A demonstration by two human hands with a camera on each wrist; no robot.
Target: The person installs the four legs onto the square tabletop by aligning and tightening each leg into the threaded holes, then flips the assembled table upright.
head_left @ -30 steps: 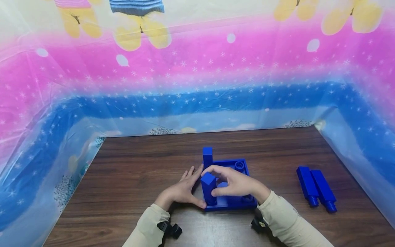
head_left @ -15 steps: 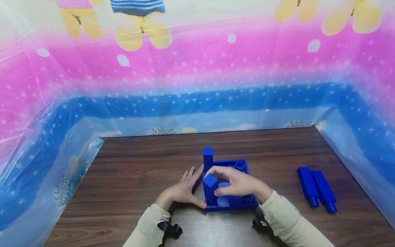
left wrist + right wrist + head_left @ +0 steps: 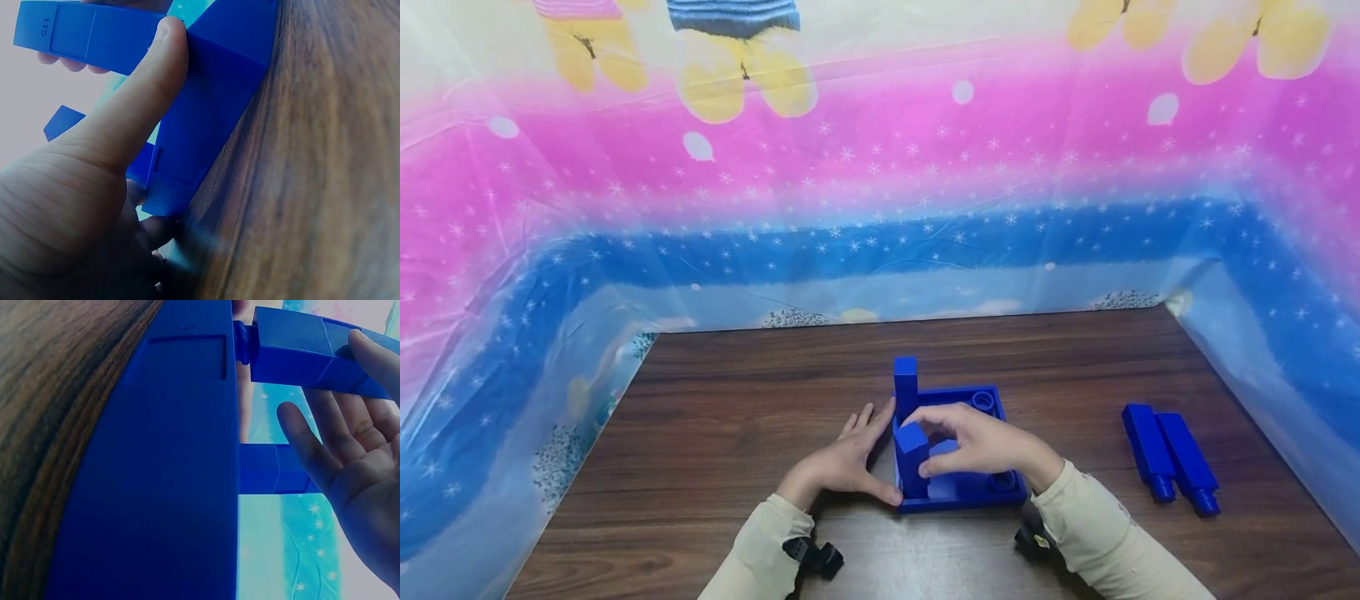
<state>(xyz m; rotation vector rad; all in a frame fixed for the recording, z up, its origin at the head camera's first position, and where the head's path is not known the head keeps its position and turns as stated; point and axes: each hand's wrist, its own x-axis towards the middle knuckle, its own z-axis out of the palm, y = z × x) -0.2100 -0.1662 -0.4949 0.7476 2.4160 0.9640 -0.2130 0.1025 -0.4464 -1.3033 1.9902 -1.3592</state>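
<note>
Head view, lower ctr: blue tray (image 3: 962,503) lies flat on the wood-grain bench (image 3: 760,383). Near post (image 3: 913,462), also blue, stands approx. upright at tray's lower-L corner.

R hand (image 3: 977,442) reaches over tray from lower R; its grip is pinching near post btwn thumb & fingers. R wrist view, top R: round neck of that post shows btwn its square body & tray.

L hand (image 3: 842,464) is L of tray, grip released: fingers spread, thumb on tray's lower-L corner. L wrist view, upper ctr: thumb tip rests on tray's corner, beside near post.

Far post (image 3: 906,383) stands upright at tray's upper-L corner. Upper socket (image 3: 982,395) & lower socket (image 3: 1002,482), both round, sit at tray's R corners.

R side of frame, well apart from tray: one loose post (image 3: 1148,450) & a second loose post (image 3: 1186,462) lie side by side, necks twd bottom of frame.

Pink/blue snowflake cloth (image 3: 880,167) fills top & sides.
</note>
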